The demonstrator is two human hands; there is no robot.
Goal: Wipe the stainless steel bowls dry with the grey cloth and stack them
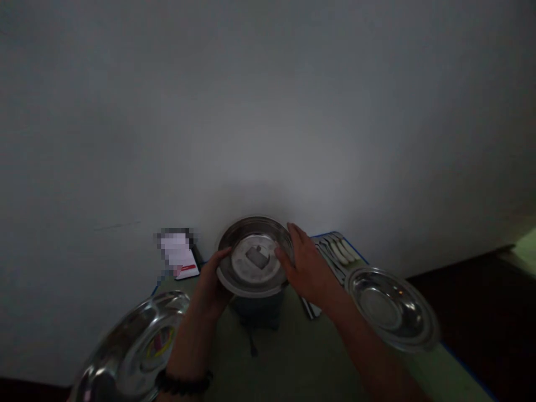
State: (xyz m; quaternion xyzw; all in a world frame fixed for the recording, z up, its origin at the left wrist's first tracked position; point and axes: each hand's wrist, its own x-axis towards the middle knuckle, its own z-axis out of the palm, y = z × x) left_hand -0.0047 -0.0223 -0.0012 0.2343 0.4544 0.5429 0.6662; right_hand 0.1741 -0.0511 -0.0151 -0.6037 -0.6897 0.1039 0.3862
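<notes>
A round, shallow stainless steel bowl [245, 285] is held up in front of me, tilted so that its inside faces me. A greyish rectangular patch shows on its bottom. My left hand [213, 285] grips the bowl's left side, thumb over the rim and fingers out of sight underneath. On the right side my right hand [307, 268] presses against the rim with its thumb inside and its fingers along the outer edge. Below the bowl, a dark cloth-like thing [257, 312] rests on the table, partly hidden.
A large shiny steel basin [104, 357] stands at the left. Another steel bowl [377, 307] sits at the right, near several pieces of cutlery [339, 251]. A phone [180, 254] leans at the back left. The green table [310, 357] meets a grey wall [259, 111].
</notes>
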